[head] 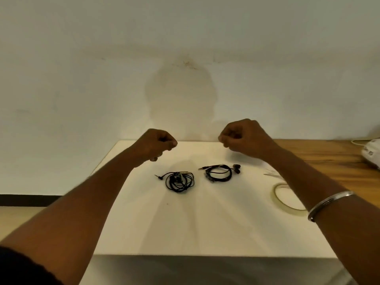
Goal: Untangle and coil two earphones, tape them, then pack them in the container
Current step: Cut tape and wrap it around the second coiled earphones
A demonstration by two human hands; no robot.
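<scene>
Nearest the camera, the white board (205,227) is bare along its front edge. Further in, on the right, a roll of clear tape (287,199) lies flat, partly hidden under the right forearm, which wears a metal bangle (329,204). Beyond that, at mid-board, the 2 earphones rest side by side but apart: the left earphone (180,181) is a loose, uneven bundle with its plug poking out leftward, while the right earphone (219,172) is a neater ring with its buds at the upper right. Both look coiled already — whether any tape holds them is too small to tell. What may be scissors (270,173) lies just past the right wrist. Farthest off, both hands hover above the board's far edge: the left hand (154,145) and the right hand (244,138) are each curled into a loose fist, holding nothing visible. No container shows, so by my reading taping may remain and packing certainly does.
</scene>
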